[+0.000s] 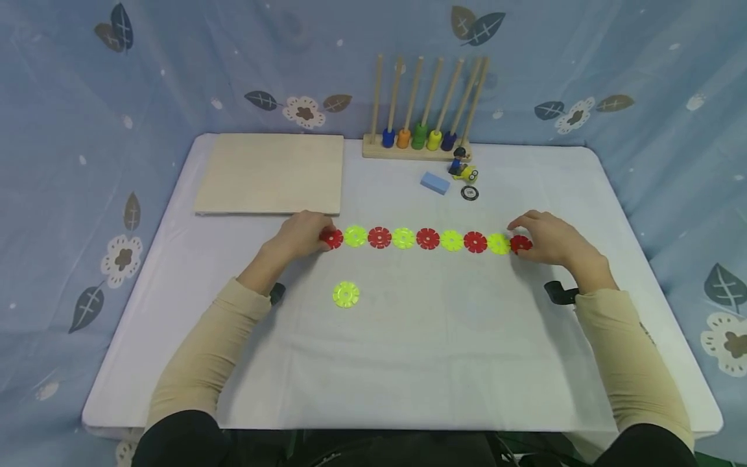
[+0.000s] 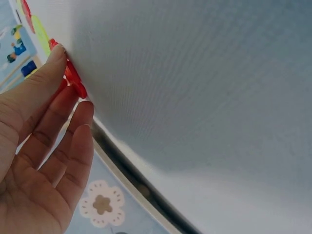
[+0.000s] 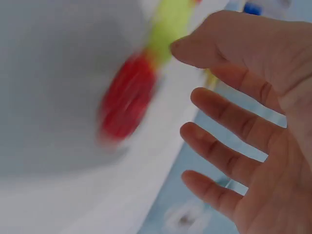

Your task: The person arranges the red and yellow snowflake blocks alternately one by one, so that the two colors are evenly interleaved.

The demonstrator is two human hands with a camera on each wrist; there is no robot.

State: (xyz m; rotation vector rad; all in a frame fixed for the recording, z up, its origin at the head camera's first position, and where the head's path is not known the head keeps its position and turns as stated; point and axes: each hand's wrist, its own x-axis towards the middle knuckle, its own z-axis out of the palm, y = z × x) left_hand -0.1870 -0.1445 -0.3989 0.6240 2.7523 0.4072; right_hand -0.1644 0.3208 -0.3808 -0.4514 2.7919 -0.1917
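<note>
A row of notched plastic discs, red and yellow-green in turn, runs across the white table. My left hand (image 1: 300, 235) pinches the red disc (image 2: 72, 73) at the row's left end between thumb and fingers. At the other end, my right hand (image 1: 551, 240) is spread beside the last red disc (image 1: 521, 243). In the right wrist view its fingers are apart and hold nothing, and the thumb is near a yellow-green disc (image 3: 168, 31). A loose yellow-green disc (image 1: 346, 294) lies below the row's left part.
A wooden board (image 1: 271, 174) lies at the back left. Behind the row are a peg rack (image 1: 382, 152) with coloured beads, a blue block (image 1: 435, 183), a small toy figure (image 1: 458, 161) with a yellow vehicle (image 1: 469, 173), and a black-and-white round piece (image 1: 469, 192).
</note>
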